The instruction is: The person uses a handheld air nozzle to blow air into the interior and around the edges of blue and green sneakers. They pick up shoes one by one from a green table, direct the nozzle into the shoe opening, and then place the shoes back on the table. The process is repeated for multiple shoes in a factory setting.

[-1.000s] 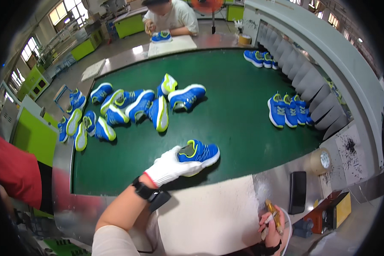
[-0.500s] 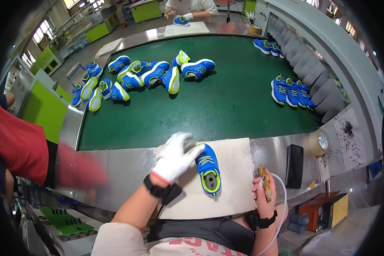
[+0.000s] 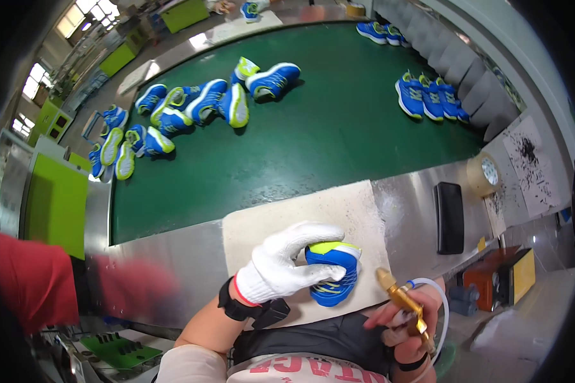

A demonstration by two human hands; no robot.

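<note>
My left hand (image 3: 284, 265), in a white knit glove, grips a blue sneaker (image 3: 333, 274) with lime-green trim. The thumb lies across its upper and the fingers are around the lime heel end. The toe points toward me, over the pale board (image 3: 249, 226). My bare right hand (image 3: 406, 319) holds a brass-coloured nozzle gun (image 3: 402, 299) fed by a white hose (image 3: 445, 313). The nozzle tip points up and left, just right of the sneaker and apart from it.
Several blue sneakers (image 3: 206, 102) lie jumbled on the green belt (image 3: 313, 153); others line up by the grey curtain strips (image 3: 426, 97) at right. A black case (image 3: 449, 218) and tape roll (image 3: 483, 174) sit right. A red-clothed person (image 3: 32, 281) is at left; another works across.
My left hand has closed on the sneaker and turned it, so its toe faces me instead of away. My right hand has come lower, with the nozzle angled toward the shoe. The view has tilted.
</note>
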